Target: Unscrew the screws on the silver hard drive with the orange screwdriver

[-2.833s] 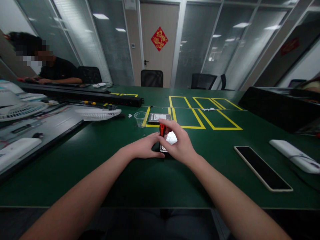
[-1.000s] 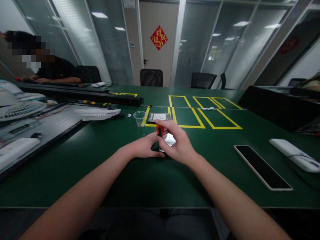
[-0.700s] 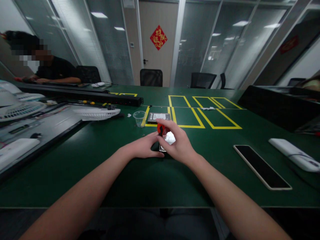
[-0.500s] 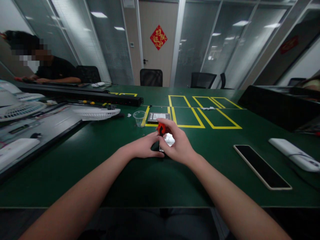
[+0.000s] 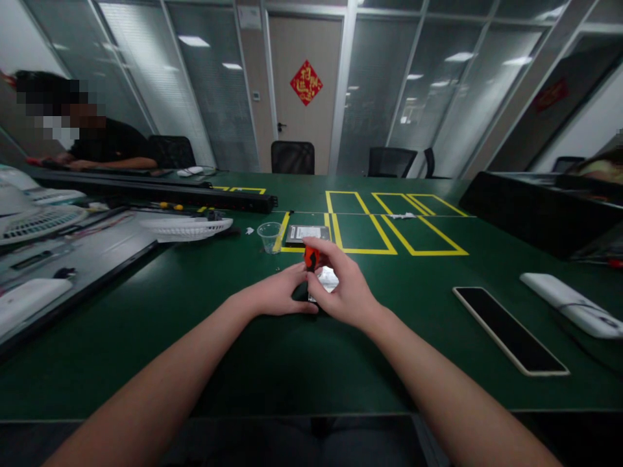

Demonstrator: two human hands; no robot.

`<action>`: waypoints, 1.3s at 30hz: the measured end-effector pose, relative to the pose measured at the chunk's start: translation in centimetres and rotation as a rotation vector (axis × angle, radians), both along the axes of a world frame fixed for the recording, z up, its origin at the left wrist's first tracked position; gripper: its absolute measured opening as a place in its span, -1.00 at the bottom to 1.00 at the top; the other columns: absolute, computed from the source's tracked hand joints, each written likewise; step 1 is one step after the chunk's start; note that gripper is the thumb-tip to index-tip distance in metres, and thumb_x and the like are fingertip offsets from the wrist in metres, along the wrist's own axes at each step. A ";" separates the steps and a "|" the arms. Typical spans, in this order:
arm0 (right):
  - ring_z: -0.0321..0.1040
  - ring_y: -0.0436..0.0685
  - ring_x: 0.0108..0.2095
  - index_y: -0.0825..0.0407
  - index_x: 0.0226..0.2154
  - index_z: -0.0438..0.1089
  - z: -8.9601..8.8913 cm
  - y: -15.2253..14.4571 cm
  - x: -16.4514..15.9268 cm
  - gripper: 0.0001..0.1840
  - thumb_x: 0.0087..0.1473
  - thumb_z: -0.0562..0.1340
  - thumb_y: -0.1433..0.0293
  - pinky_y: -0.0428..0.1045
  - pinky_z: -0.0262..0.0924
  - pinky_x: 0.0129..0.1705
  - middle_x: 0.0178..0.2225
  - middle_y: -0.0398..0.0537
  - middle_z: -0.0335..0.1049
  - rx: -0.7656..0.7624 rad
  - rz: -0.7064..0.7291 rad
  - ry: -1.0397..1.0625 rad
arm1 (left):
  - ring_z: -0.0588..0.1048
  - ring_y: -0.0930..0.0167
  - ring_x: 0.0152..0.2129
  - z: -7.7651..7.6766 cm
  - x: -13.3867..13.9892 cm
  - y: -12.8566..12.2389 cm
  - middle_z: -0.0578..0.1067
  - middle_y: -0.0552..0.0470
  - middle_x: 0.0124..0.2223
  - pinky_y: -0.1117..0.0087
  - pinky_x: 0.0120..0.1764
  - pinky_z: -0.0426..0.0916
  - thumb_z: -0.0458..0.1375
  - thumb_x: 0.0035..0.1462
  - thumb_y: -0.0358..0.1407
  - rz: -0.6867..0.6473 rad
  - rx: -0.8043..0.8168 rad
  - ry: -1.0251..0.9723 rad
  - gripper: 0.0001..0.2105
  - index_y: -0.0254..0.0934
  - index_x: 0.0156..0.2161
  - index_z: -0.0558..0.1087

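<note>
Watching the right hand (image 5: 346, 293) pinching an orange-handled screwdriver (image 5: 310, 257) upright over a small drive (image 5: 325, 280) lying on the green table (image 5: 292, 363). The left hand (image 5: 280, 298) is resting flat against the drive's near-left edge, fingers pressing, steadying it. Compared with a second ago, I am seeing almost nothing shifting: the orange handle is staying in the same fingertip pinch and the hands are holding their places, while the whole view is tilting slightly downward. I am reading that as slow turning at one screw, probably not yet freed; the tip itself is hidden behind the fingers.

Writing: a second drive (image 5: 307, 233) beyond, beside the clear plastic cup (image 5: 269, 236), is carrying a white label too small to read. The red diamond sign (image 5: 306, 82) on the door is showing gold characters, illegible from here. A dark phone (image 5: 509, 329) is lying well apart on the right.
</note>
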State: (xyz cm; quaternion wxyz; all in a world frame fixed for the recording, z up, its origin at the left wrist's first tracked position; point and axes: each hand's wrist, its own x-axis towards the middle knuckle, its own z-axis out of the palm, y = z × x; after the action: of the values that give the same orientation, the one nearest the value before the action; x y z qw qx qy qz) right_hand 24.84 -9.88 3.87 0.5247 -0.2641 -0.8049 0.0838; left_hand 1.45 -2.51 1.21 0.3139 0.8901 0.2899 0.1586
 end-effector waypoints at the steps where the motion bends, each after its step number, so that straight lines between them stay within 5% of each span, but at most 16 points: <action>1: 0.77 0.34 0.24 -0.22 0.67 0.42 0.0 0.0 0.0 -0.23 0.54 0.36 0.47 0.29 0.81 0.29 0.37 0.13 0.74 0.008 -0.002 0.000 | 0.59 -0.26 0.61 0.0 0.0 0.0 0.70 -0.27 0.53 -0.35 0.67 0.50 0.63 0.36 0.14 0.000 -0.001 -0.010 -0.18 -0.09 0.57 0.60; 9: 0.72 0.29 0.11 -0.24 0.62 0.47 0.3 0.2 0.1 -0.34 0.62 0.38 0.45 0.26 0.76 0.22 0.31 0.08 0.74 0.043 -0.032 -0.006 | 0.52 -0.23 0.68 -0.3 -0.1 0.1 0.57 -0.27 0.70 -0.36 0.75 0.38 0.66 0.33 0.12 0.017 -0.017 -0.024 -0.13 -0.06 0.61 0.56; 28: 0.77 0.31 0.31 -0.19 0.65 0.45 0.3 0.1 0.0 -0.30 0.61 0.31 0.50 0.26 0.77 0.36 0.42 0.09 0.75 0.076 0.033 0.035 | 0.54 -0.24 0.65 0.1 0.1 0.0 0.66 -0.26 0.60 -0.35 0.74 0.38 0.62 0.36 0.13 0.001 -0.019 0.013 -0.23 -0.11 0.53 0.62; 39: 0.72 0.27 0.06 -0.24 0.63 0.46 0.1 0.4 0.2 -0.30 0.59 0.39 0.46 0.24 0.78 0.18 0.29 0.07 0.75 0.042 -0.026 0.008 | 0.63 -0.23 0.55 -0.2 -0.1 0.1 0.66 -0.27 0.58 -0.35 0.68 0.47 0.66 0.32 0.15 0.031 0.007 0.010 -0.20 -0.08 0.52 0.64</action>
State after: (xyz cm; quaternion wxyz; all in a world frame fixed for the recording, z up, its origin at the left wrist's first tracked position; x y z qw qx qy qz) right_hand 25.02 -9.46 3.97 0.5345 -0.2630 -0.8009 0.0612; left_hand 1.38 -2.44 1.03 0.3070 0.8873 0.3045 0.1601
